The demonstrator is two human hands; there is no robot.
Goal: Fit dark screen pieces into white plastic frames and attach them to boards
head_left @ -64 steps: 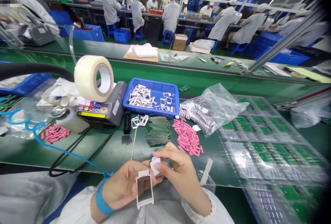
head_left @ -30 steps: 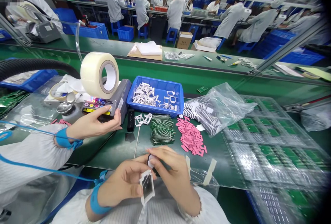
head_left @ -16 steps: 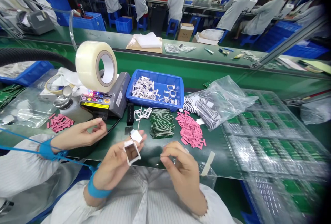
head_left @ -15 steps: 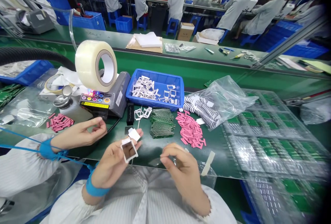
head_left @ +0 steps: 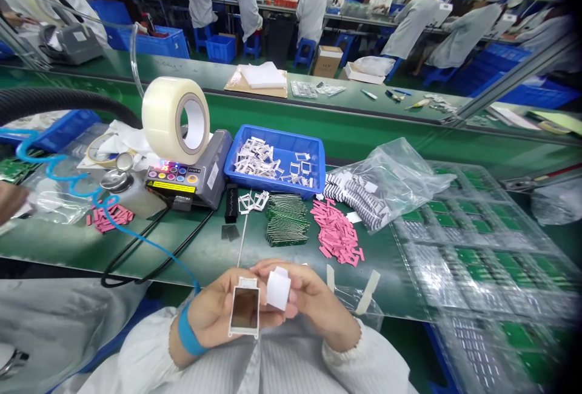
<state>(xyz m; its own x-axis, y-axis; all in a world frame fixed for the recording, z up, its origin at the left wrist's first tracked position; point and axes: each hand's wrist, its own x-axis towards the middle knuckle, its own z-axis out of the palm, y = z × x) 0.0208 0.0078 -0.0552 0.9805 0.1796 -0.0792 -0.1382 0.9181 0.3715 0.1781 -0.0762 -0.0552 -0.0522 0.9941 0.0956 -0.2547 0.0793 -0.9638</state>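
Near the bench edge, the left hand (head_left: 211, 312) cradles a white frame (head_left: 244, 334) flat across its fingers (dark pane left uncovered), while the right hand (head_left: 318, 300) pinches a white pad (head_left: 279, 288) just beside it.

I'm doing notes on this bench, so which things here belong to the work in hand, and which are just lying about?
Work in hand:
left hand holding a white plastic frame
right hand with a white square piece

Lying about:
blue tray of white frames
clear tape roll
pink strips

Green bench strip (head_left: 273, 254) between hands (head_left: 213, 312) and stacked boards (head_left: 287, 219)
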